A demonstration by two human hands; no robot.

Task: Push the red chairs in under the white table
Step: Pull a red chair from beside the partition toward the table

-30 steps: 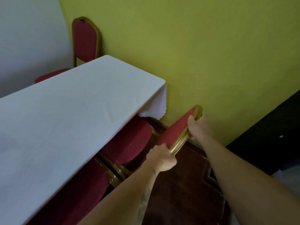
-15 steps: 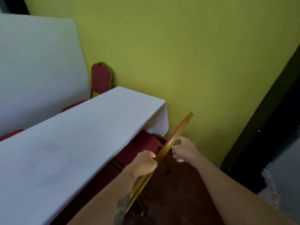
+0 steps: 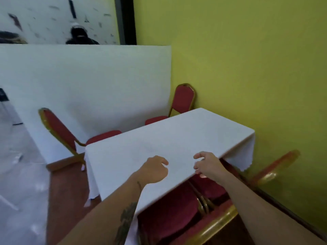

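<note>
A white-clothed table (image 3: 177,138) fills the middle. On its near side two red chairs with gold frames stand with their seats under the edge: one by the yellow wall with its back (image 3: 276,165) blurred, one closer with its seat (image 3: 168,216) showing. On the far side two more red chairs stand, one at the left (image 3: 58,129) and one in the corner (image 3: 184,99), seats partly out. My left hand (image 3: 155,169) and right hand (image 3: 207,164) hover over the table's near edge, fingers loosely curled and apart, holding nothing.
The yellow wall (image 3: 247,59) runs along the right, close to the table's end. A white panel (image 3: 88,82) stands behind the far chairs. Brown floor (image 3: 67,188) lies left of the table, with white sheeting (image 3: 17,191) beyond it.
Both hands have let go of the chair back by the wall and risen over the table edge. The view has swung up and left, revealing the far chairs.
</note>
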